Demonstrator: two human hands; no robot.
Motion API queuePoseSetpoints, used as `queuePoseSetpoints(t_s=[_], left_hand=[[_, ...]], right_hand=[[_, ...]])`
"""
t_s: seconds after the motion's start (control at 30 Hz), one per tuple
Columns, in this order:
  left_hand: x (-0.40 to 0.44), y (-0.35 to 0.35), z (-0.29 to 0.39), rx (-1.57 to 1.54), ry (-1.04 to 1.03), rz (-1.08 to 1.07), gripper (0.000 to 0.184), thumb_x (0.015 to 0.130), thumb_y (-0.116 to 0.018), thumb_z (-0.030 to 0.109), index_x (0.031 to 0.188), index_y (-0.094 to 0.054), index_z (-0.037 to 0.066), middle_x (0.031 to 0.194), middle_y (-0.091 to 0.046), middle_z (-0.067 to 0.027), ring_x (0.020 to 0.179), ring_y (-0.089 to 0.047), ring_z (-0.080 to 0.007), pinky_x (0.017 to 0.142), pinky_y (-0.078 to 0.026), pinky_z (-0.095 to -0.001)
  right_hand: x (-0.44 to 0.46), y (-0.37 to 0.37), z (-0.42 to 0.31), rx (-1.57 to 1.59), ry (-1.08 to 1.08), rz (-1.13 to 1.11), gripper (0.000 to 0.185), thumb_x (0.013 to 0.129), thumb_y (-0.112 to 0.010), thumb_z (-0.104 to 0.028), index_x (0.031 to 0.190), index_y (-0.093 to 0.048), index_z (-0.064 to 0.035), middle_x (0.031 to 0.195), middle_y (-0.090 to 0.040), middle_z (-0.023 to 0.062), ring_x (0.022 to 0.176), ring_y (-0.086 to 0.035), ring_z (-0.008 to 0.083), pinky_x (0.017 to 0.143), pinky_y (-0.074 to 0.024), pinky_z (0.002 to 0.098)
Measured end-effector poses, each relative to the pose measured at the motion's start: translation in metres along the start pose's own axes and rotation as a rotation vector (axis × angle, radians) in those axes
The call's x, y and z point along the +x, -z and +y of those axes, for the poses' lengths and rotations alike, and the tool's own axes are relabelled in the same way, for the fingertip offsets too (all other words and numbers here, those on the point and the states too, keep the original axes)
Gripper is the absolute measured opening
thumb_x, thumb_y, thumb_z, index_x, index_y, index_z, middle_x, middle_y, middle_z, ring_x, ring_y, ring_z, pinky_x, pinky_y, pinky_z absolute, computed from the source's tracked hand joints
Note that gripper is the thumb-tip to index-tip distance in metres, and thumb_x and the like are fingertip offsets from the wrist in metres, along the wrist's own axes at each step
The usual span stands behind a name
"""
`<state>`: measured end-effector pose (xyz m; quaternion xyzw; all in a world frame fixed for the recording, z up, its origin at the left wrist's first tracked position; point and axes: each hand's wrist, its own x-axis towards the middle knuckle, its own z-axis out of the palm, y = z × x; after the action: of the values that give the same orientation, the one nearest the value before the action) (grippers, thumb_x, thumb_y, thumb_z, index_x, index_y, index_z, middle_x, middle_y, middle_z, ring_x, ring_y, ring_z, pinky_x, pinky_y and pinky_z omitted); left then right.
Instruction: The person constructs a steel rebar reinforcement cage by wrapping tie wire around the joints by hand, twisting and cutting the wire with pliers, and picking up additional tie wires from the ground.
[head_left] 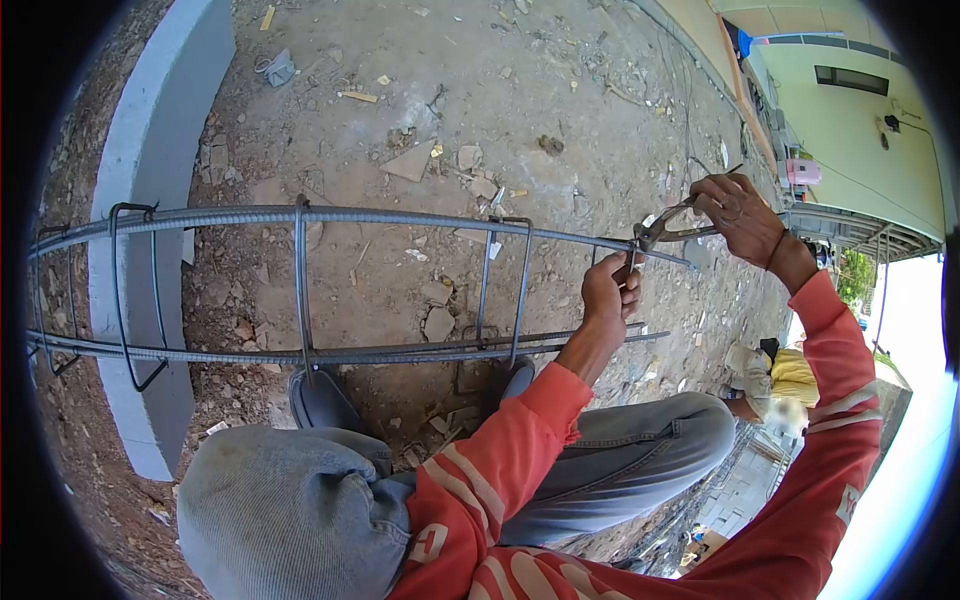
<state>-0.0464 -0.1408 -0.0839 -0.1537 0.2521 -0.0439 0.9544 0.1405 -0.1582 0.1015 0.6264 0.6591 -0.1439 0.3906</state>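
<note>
A long cage of ribbed steel rebar (420,216) crosses in front of me, with square stirrups (523,290) tied along it. My left hand (608,298) is closed around a stirrup near the right end of the upper bars; its fingers partly hide the metal. My right hand (742,222) grips the handles of a pair of pincers (655,233). The handles are spread apart, and the jaws sit at the upper bar where the stirrup meets it, just above my left fingers. Any tie wire there is too small to make out.
A grey concrete beam (160,130) lies under the cage's left end. Broken tile pieces (410,160) and rubble litter the dirt ground. My knees and shoes are close below the lower bars. Another person in yellow (793,378) is at the right, near a building (850,130).
</note>
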Motion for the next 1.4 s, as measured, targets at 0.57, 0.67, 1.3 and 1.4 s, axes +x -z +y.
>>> queuePoseSetpoints(t_s=[0.57, 0.67, 1.3, 1.4], left_hand=[[-0.006, -0.013, 0.002, 0.005, 0.034, 0.008, 0.026, 0.094, -0.049, 0.029, 0.095, -0.063, 0.007, 0.059, -0.044, 0.0043, 0.047, -0.033, -0.007, 0.042, -0.022, -0.0241], [-0.008, -0.018, -0.001, 0.039, 0.016, 0.019, 0.026, 0.094, -0.048, 0.028, 0.095, -0.063, 0.007, 0.058, -0.044, 0.0047, 0.046, -0.031, -0.007, 0.042, -0.022, -0.0241], [-0.007, -0.012, -0.027, 0.917, -0.947, 0.351, 0.029, 0.102, -0.045, 0.019, 0.093, -0.061, -0.003, 0.081, -0.066, -0.0239, 0.081, -0.065, -0.0423, 0.07, -0.048, -0.0491], [-0.01, -0.017, -0.028, 0.895, -0.852, 0.369, 0.035, 0.102, -0.043, 0.021, 0.085, -0.062, -0.003, 0.082, -0.066, -0.022, 0.08, -0.062, -0.0415, 0.074, -0.046, -0.0466]], right_hand=[[0.004, 0.084, -0.031, -0.171, -0.09, -0.243, 0.021, 0.076, -0.062, -0.013, 0.096, -0.063, -0.0061, 0.08, -0.067, 0.0109, 0.08, -0.067, 0.0291, 0.074, -0.0511, 0.041], [0.004, 0.113, -0.053, -0.069, -0.164, -0.325, 0.024, 0.072, -0.065, -0.015, 0.094, -0.063, -0.0051, 0.071, -0.066, 0.0158, 0.072, -0.068, 0.033, 0.068, -0.0521, 0.0459], [-0.022, 0.084, -0.045, -0.459, 0.139, 0.105, 0.035, 0.084, -0.058, -0.017, 0.118, -0.054, -0.0136, 0.101, -0.052, 0.004, 0.103, -0.053, 0.0193, 0.095, -0.0411, 0.039], [-0.029, 0.069, -0.036, -0.425, 0.066, 0.092, 0.025, 0.084, -0.058, -0.017, 0.108, -0.058, -0.0118, 0.106, -0.054, 0.0058, 0.108, -0.054, 0.0219, 0.101, -0.04, 0.0435]])
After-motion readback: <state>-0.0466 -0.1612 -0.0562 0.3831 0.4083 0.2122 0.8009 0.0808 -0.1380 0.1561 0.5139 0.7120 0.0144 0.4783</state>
